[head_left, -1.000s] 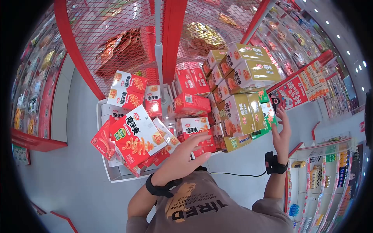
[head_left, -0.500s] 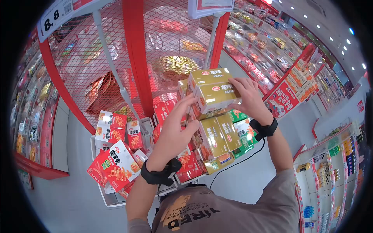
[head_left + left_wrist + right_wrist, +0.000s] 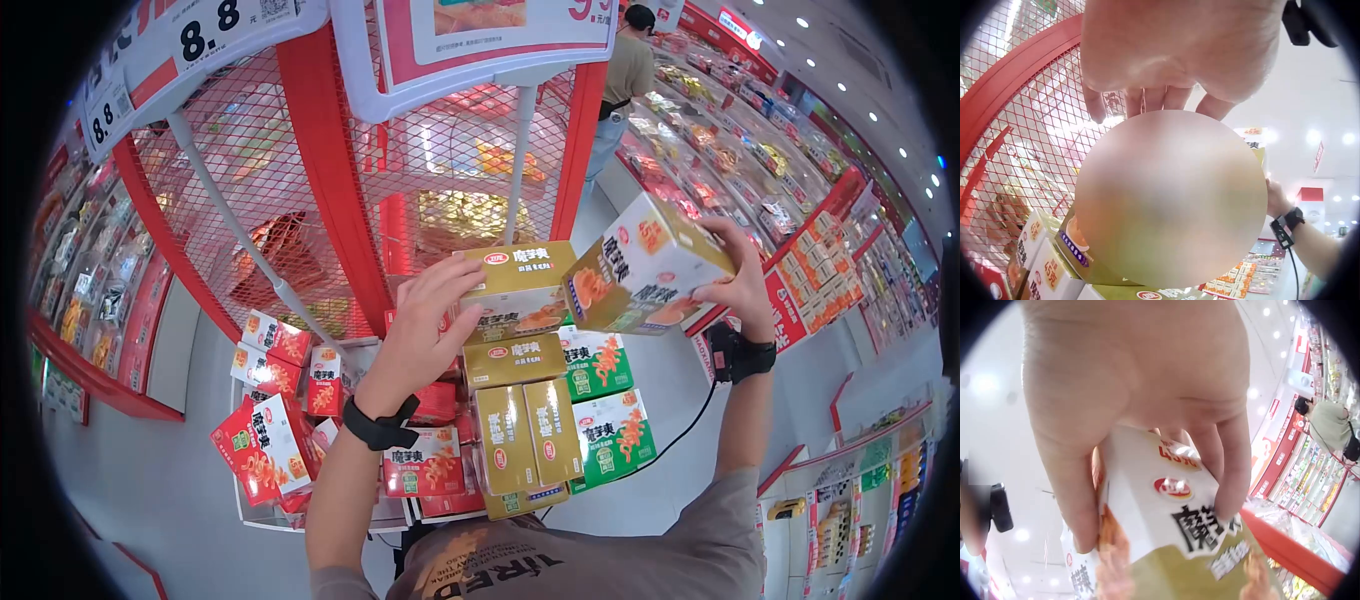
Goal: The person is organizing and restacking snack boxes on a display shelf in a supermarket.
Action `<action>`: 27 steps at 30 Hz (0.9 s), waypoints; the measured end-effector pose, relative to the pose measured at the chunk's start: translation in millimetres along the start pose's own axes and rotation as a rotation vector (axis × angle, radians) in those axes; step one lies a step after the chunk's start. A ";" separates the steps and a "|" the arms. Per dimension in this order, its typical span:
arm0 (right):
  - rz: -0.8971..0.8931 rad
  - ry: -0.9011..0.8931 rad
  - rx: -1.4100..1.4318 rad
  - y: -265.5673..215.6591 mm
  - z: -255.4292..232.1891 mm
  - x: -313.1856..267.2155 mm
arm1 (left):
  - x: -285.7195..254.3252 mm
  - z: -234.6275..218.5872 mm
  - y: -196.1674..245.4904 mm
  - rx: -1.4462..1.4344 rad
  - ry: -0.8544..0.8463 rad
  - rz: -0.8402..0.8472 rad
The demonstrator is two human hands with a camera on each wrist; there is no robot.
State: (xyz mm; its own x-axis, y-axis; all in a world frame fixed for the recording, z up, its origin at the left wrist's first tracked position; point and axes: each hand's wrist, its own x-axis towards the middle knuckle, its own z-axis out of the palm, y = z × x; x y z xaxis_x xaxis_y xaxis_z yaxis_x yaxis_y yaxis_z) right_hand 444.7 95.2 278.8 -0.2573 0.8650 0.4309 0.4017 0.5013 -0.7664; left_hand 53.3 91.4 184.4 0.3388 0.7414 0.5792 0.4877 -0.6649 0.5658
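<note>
My right hand [image 3: 738, 280] grips a white-and-gold snack box [image 3: 640, 265], thumb and fingers on opposite sides of it. The snack box [image 3: 1166, 537] is tilted and held up to the right of the stack. My left hand [image 3: 425, 325] reaches over the stack, its fingertips at the left end of another gold-and-white snack box [image 3: 520, 268]. In the left wrist view, the fingers of the left hand [image 3: 1179, 50] extend toward a large blurred patch that hides what lies before them. More gold snack boxes [image 3: 525, 430] and green-and-white ones [image 3: 612, 435] lie below.
Red-and-white snack boxes [image 3: 275, 445] lie in a white bin [image 3: 250, 510] on the left. Behind it stands a red mesh cage [image 3: 310, 170], with price signs [image 3: 225, 45] above. Another person [image 3: 625, 75] stands in the aisle at the back right, beside shelves [image 3: 720, 140].
The right hand has gone from beside the stack to its top and moved a snack box up and to the right. The left hand has moved up to the upper gold box.
</note>
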 end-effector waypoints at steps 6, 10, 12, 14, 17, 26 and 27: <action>-0.025 -0.103 0.096 12.9 -19.3 51.5 | 1.6 2.7 1.0 0.064 -0.014 0.017; -0.083 0.037 0.175 29.0 -32.2 64.9 | -4.6 9.7 3.5 0.210 0.028 0.008; -0.075 0.210 0.145 35.5 -22.1 78.0 | -8.1 17.9 2.2 0.244 0.094 -0.028; -0.104 0.247 0.005 48.8 4.8 98.0 | -10.3 31.5 -15.6 -0.017 0.108 -0.129; -0.074 0.165 -0.186 73.0 55.1 116.6 | -10.5 42.9 -24.4 -0.318 0.056 -0.256; -0.153 -0.428 -0.022 78.0 134.4 141.7 | -8.9 48.3 -32.0 -0.363 0.091 -0.167; -0.164 -0.472 -0.029 69.0 131.5 143.1 | -9.2 48.2 -31.5 -0.369 0.082 -0.182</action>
State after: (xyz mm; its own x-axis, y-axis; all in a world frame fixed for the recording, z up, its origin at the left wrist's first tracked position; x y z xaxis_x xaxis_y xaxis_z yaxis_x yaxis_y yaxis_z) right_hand 319.9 250.3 224.9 -0.6862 0.6727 0.2769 0.3450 0.6360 -0.6902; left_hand 73.6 110.0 132.9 0.2009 0.8501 0.4868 0.2075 -0.5226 0.8269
